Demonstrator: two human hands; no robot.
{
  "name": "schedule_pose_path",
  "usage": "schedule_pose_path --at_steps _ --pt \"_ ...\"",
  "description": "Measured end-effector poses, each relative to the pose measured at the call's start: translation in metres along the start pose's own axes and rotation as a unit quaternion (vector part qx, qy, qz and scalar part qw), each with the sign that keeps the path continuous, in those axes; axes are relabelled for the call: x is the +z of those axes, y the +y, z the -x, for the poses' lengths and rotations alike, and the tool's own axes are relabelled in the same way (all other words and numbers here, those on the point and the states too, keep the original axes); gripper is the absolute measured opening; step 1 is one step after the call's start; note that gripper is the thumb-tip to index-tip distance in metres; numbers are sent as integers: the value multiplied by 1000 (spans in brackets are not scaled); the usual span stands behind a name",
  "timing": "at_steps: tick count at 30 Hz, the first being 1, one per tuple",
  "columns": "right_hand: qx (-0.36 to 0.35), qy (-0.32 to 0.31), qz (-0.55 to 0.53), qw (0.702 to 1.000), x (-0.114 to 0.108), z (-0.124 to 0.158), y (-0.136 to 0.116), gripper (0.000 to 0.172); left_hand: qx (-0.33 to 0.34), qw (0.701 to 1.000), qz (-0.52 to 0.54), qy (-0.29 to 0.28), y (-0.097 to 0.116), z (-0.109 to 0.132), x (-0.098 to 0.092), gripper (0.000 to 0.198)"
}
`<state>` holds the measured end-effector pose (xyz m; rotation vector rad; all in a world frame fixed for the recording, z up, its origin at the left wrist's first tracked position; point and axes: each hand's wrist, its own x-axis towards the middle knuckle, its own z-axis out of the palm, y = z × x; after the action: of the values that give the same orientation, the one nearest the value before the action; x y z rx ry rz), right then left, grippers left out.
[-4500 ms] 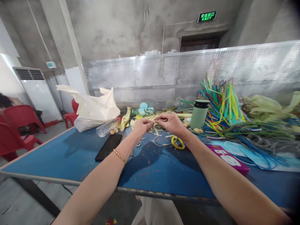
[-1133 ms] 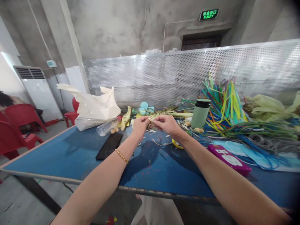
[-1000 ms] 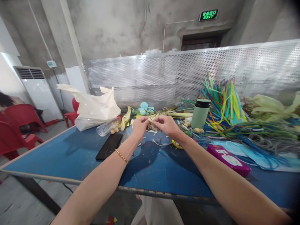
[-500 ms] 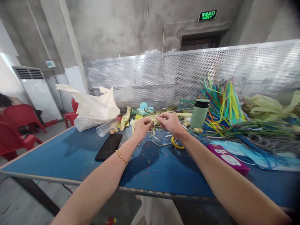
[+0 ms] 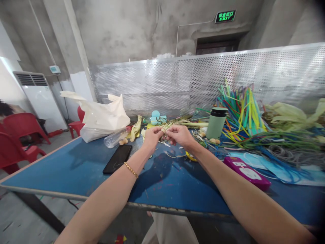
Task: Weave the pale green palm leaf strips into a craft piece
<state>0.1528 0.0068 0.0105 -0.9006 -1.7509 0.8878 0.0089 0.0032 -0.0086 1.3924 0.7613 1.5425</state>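
Over the blue table [image 5: 83, 169], my left hand [image 5: 152, 138] pinches a small pale-green piece of plant strip [image 5: 164, 129] between thumb and fingertips. My right hand [image 5: 180, 135] has its fingers closed on the same piece from the right, and the two sets of fingertips nearly meet. Fine detail of the piece is too small to make out. Scraps of strip lie under and behind the hands. A yellow ring [image 5: 190, 156] is partly hidden by my right wrist. Left of my left forearm lies a black phone [image 5: 117, 159].
Left are a white plastic bag [image 5: 104, 115] and a clear bottle [image 5: 113, 139]. Rightward stand a green canister [image 5: 216, 124], colourful strips [image 5: 247, 115], a purple power socket [image 5: 247, 173], blue masks [image 5: 281, 169] and husks [image 5: 291, 115]. A perforated metal panel [image 5: 157, 88] runs behind.
My right hand has shifted slightly left and down, closer to my left hand. The pale-green piece now shows between the fingertips, and my right wrist covers more of the yellow ring.
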Motion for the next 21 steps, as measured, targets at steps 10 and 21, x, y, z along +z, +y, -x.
schedule_pose_path --at_steps 10,21 --pt "-71 27 132 988 -6 -4 3 27 -55 996 64 -15 2 0 1 17" --pt "-82 23 141 986 -9 -7 10 19 -62 995 84 -10 2 0 4 21"
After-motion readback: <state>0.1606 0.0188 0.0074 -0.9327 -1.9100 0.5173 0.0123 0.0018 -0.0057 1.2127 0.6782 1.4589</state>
